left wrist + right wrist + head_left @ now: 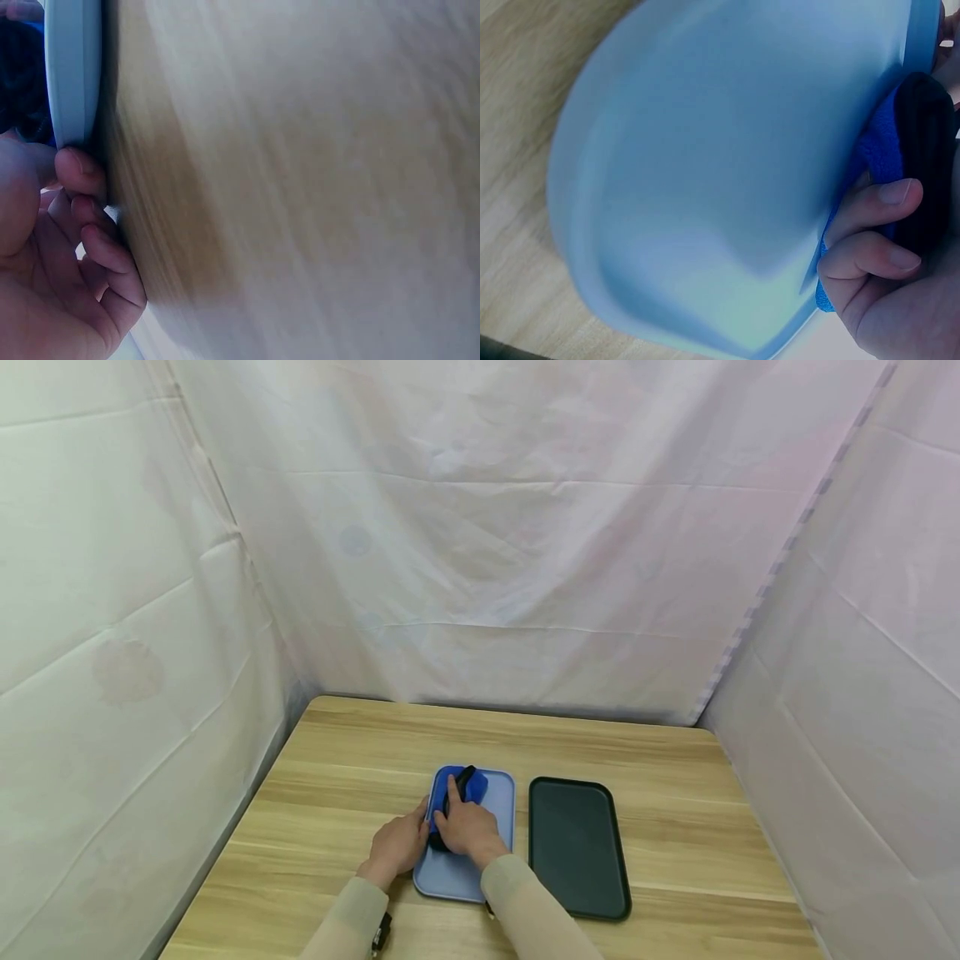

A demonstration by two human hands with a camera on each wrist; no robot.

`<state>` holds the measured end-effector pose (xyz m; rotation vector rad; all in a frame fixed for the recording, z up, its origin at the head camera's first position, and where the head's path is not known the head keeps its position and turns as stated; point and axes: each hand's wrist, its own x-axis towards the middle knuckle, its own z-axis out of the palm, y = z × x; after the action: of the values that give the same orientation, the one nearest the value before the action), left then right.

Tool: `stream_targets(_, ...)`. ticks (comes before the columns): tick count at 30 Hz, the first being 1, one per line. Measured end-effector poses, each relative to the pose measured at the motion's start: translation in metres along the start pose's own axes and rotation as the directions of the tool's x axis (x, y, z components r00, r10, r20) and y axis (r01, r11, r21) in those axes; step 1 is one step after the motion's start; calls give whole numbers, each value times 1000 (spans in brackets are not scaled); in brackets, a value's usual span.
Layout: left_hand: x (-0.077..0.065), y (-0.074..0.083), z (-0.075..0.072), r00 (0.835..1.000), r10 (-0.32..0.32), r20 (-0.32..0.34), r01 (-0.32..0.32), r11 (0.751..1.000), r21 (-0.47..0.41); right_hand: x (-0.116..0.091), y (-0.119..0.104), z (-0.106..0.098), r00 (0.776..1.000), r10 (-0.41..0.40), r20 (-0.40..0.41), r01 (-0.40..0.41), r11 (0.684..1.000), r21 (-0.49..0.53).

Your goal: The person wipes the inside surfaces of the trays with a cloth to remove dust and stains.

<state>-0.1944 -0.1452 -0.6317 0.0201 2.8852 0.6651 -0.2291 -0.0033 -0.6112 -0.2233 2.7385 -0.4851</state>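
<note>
A light blue tray [457, 883] lies on the table, with a blue cloth [476, 787] on its left part. A long black piece [465, 776] runs slantwise over the cloth; its exact kind is unclear. My right hand [470, 828] grips the black piece and some cloth, its index finger stretched forward along them. In the right wrist view, curled fingers [866, 259] close round the blue and black material. My left hand [400, 843] pinches the tray's left rim [75, 82], its other fingers folded near the table top.
A dark green tray [576, 847] lies to the right of the blue one, a narrow gap between them. The wood-grain table [675, 827] is enclosed by pale hanging sheets [487, 543] at the back and both sides.
</note>
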Motion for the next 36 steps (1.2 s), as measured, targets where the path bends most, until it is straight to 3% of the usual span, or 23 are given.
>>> stream_targets(16,1,2,3,999,-30,10,31,999,-25,-6,2,1,1000,14,4,-15,999,39)
stream_targets(36,3,3,2,998,-49,30,50,998,-25,-18,1,10,1000,17,10,-17,1000,17)
